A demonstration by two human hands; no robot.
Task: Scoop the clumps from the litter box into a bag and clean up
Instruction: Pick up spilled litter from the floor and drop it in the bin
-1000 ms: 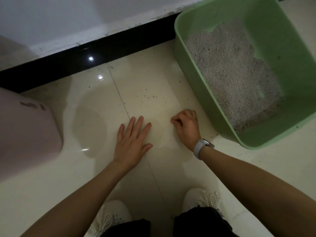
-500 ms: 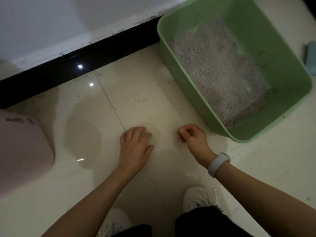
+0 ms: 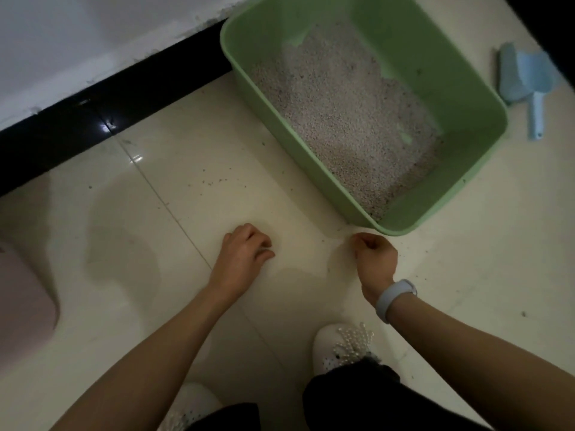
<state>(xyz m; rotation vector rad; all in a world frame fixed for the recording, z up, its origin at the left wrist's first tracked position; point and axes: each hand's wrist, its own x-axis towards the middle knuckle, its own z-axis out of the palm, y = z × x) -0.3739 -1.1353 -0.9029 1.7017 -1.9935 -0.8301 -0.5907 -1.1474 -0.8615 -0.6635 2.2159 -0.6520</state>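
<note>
The green litter box (image 3: pixel 451 76) sits on the tiled floor at the upper right, holding grey litter (image 3: pixel 348 119) that lies unevenly, with bare green patches showing. A light blue scoop (image 3: pixel 525 79) lies on the floor just right of the box. My left hand (image 3: pixel 242 253) rests on the floor in front of me with its fingers curled under. My right hand (image 3: pixel 375 256) is curled into a fist just below the box's near corner, with a pale band on its wrist. I see nothing held in either hand. No bag is in view.
A few dark litter grains (image 3: pixel 214 181) lie scattered on the tiles left of the box. A pink container (image 3: pixel 21 300) stands at the left edge. A black baseboard (image 3: pixel 93 113) runs along the white wall. My white beaded shoes (image 3: pixel 342 346) are below my hands.
My left hand went from flat with spread fingers to curled. My right hand drew back toward the box's near corner. The view shifted right, which brought the blue scoop into sight.
</note>
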